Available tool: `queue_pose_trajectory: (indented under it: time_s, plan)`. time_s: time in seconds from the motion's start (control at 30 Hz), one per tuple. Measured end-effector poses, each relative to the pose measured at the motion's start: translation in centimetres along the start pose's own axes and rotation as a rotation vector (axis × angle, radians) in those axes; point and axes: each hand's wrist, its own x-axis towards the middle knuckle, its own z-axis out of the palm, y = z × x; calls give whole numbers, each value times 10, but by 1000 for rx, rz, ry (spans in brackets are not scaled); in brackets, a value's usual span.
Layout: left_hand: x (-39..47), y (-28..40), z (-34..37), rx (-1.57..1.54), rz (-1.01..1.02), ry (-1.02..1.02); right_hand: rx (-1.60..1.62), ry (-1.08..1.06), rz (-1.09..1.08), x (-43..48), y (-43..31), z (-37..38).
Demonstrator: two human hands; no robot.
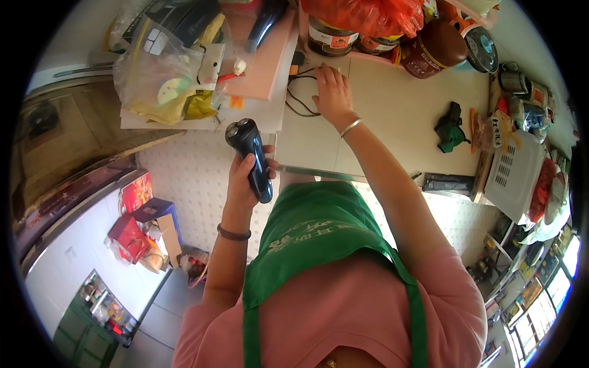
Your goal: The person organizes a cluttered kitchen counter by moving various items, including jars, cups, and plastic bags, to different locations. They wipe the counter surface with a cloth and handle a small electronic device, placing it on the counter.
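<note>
My left hand is wrapped around a dark blue electric rotary shaver, held tilted in front of the counter's edge with its round metal heads uppermost. My right hand reaches palm down over the tiled countertop, thumb apart from the fingers. A thin black cable loops beside it and passes out of sight under the hand; whether the fingers grip it is hidden. Close by, near the cable, sits a black plug or adapter. Another dark, glossy object lies at the back on a pink board.
Plastic bags and packets crowd the counter's left. Along the back stand jars, a brown tub and a red plastic bag. A dark green cloth-like item lies to the right, near a white plastic basket.
</note>
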Motion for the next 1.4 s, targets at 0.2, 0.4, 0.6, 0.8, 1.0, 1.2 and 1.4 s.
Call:
queue_pose_trajectory:
  time_s: [0.2,0.4,0.6,0.8,1.0,1.2,1.4]
  plan:
    - [3,-13,-5,41,-58,50,-256,-282,-21,6,13,9]
    - [15,-21,-3,151,-132,27,-181,-566,111,-35,28,-14]
    - [43,-50,-2,241,-215,68,79,-444,401,-68,32,-26]
    - [73,-77,8,196,-245,51,38,-435,300,-93,15,-5]
    - [86,-91,3,145,-232,103,85,-129,-36,-77,5,-1]
    - [93,-92,-7,60,-254,87,101,-433,-128,-78,20,3]
    - [98,-102,13,-51,-257,-105,409,-422,-3,-106,7,-49]
